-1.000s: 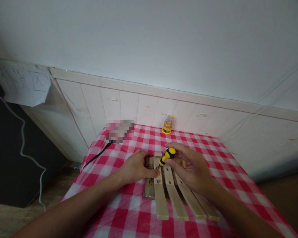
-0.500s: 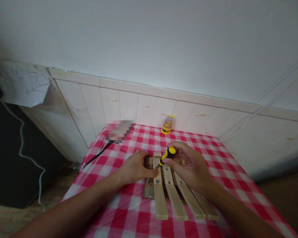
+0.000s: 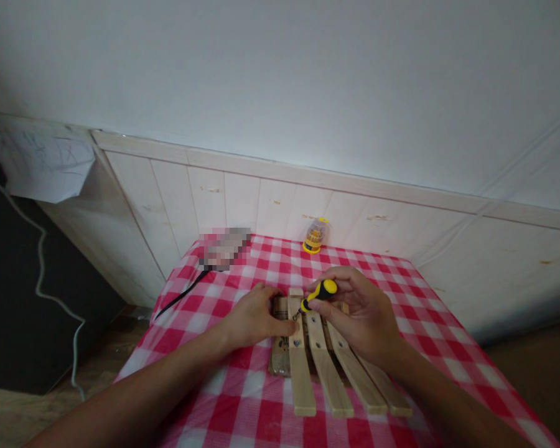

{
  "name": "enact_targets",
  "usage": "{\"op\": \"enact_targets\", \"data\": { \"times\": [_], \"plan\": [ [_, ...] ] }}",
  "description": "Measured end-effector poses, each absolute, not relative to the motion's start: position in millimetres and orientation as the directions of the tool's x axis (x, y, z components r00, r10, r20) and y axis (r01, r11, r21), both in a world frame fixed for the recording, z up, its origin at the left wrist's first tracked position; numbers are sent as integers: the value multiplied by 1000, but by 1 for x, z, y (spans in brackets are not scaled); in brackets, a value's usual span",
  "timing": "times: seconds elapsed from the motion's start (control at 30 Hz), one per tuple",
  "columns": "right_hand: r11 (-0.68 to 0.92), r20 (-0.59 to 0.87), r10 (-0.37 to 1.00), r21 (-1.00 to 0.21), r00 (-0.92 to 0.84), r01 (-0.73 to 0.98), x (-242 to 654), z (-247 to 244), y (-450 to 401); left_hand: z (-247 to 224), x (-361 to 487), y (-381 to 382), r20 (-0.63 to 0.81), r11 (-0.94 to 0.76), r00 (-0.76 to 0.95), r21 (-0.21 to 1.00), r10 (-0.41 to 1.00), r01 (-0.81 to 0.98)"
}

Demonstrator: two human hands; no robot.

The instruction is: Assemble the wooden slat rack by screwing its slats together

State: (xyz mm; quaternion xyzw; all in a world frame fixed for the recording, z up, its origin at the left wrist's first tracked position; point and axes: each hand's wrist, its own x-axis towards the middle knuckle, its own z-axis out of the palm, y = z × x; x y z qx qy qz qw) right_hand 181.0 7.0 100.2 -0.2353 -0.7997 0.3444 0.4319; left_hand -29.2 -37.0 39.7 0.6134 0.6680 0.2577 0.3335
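Note:
My right hand (image 3: 361, 311) is closed round a screwdriver (image 3: 325, 290) with a yellow and black handle. The handle leans to the right, and the shaft points down-left at the upper part of the leftmost wooden slat (image 3: 302, 379). My left hand (image 3: 256, 317) grips that slat, thumb on its face near the screwdriver's tip, fingers over the far side. Several pale slats fan out toward me, with dark screw heads in them. Under them lies a brownish, printed flat block (image 3: 280, 361). My fingers hide the exact point where the tip meets the wood.
A red-and-white checked cloth (image 3: 242, 404) covers the table. At the back stands a clear container with a yellow base (image 3: 313, 236). A blurred-out object (image 3: 226, 249) with a black strip (image 3: 182, 292) lies at back left. A white panelled wall (image 3: 242, 193) borders the far edge.
The screwdriver's handle has swung slightly right and turned, with my right hand moving along. My left hand and the slats stay in place.

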Motion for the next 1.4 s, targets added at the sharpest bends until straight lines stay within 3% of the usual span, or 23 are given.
{"op": "enact_targets", "data": {
  "times": [0.87, 1.13, 1.4],
  "plan": [
    [628, 484, 620, -778, -617, 22, 181, 96, -6, 30, -32, -36, -122, 114, -27, 800, 992, 589],
    [748, 512, 451, -664, -731, -3, 186, 113, -9, 24, -33, -35, -107, 79, 30, 868, 994, 490],
    [800, 491, 433, -596, -756, 71, 184, 110, -8, 26, -33, -36, -108, 84, 18, 858, 994, 507]
  ]
}}
